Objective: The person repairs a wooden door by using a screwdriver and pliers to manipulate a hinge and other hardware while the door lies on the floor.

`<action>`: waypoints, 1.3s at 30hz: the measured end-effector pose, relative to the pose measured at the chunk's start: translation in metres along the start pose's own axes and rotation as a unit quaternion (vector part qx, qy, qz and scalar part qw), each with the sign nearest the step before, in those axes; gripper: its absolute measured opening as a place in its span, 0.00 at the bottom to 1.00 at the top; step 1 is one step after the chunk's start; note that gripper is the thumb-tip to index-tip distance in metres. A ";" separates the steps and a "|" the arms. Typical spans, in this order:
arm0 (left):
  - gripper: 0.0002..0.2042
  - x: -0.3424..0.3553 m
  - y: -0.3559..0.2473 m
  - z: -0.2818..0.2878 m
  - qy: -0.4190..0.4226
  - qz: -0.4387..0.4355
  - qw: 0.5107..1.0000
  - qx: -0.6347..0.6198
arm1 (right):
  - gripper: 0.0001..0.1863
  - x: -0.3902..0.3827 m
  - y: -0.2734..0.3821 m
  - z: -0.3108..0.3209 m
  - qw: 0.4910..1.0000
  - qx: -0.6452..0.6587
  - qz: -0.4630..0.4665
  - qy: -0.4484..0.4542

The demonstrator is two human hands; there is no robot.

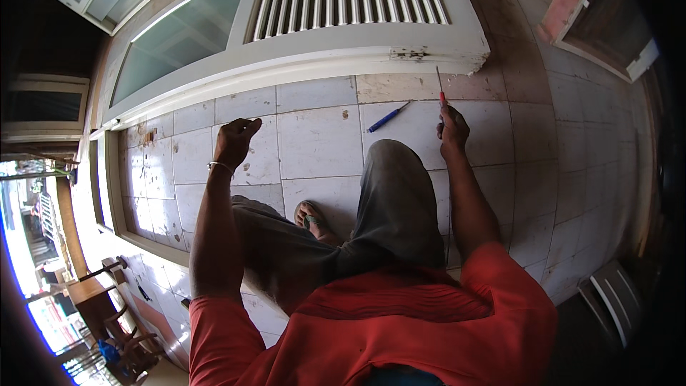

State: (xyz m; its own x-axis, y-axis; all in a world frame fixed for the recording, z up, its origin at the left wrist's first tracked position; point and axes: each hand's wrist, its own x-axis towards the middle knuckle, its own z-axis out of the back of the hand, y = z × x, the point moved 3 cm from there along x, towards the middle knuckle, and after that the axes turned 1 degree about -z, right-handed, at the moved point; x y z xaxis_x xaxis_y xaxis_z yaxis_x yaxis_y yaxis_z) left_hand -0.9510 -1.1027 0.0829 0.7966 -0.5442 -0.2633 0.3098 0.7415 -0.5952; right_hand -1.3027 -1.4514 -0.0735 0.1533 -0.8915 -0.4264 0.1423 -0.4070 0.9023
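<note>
My right hand (454, 127) grips a red-handled screwdriver (443, 97), its long shaft pointing up toward the white louvred door panel (471, 39) lying along the top. A metal hinge (409, 53) sits on that panel's near edge. A blue screwdriver (384, 119) rests on the tiles left of my right hand. My left hand (234, 139) is raised over the tiles with fingers curled together; anything between them is too small to make out.
White tiled floor (318, 143) surrounds my bent legs. A white frame (103, 171) lies at left, a reddish framed panel (568, 7) at upper right. Wooden furniture (93, 300) stands at lower left, and a metal-edged object (614, 300) is at lower right.
</note>
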 end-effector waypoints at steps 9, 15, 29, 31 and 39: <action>0.18 -0.022 0.009 0.007 0.005 0.016 1.000 0.025 | 0.21 0.019 -0.011 -0.038 0.998 0.048 0.029 0.027; 0.19 -0.037 0.022 0.020 -0.005 0.061 0.996 0.058 | 0.16 0.027 -0.004 -0.045 0.996 0.065 0.048 0.045; 0.18 -0.045 0.046 0.021 -0.008 0.055 0.996 0.063 | 0.13 0.028 0.001 -0.044 0.996 0.066 0.051 0.023; 0.18 -0.044 0.047 0.019 -0.005 0.051 0.997 0.053 | 0.13 0.029 -0.001 -0.043 0.996 0.060 0.063 0.022; 0.18 -0.043 0.045 0.020 0.002 0.063 0.997 0.048 | 0.14 0.049 -0.024 -0.042 0.994 0.058 0.089 0.016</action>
State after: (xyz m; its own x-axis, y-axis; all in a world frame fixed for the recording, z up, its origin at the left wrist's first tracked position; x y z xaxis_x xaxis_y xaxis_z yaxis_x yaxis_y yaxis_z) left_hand -0.9610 -1.0379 0.0831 0.8301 -0.4458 -0.3351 0.2556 0.8382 -0.4818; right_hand -1.2579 -1.4774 -0.1184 0.1978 -0.9453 -0.2593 -0.0034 -0.2651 0.9642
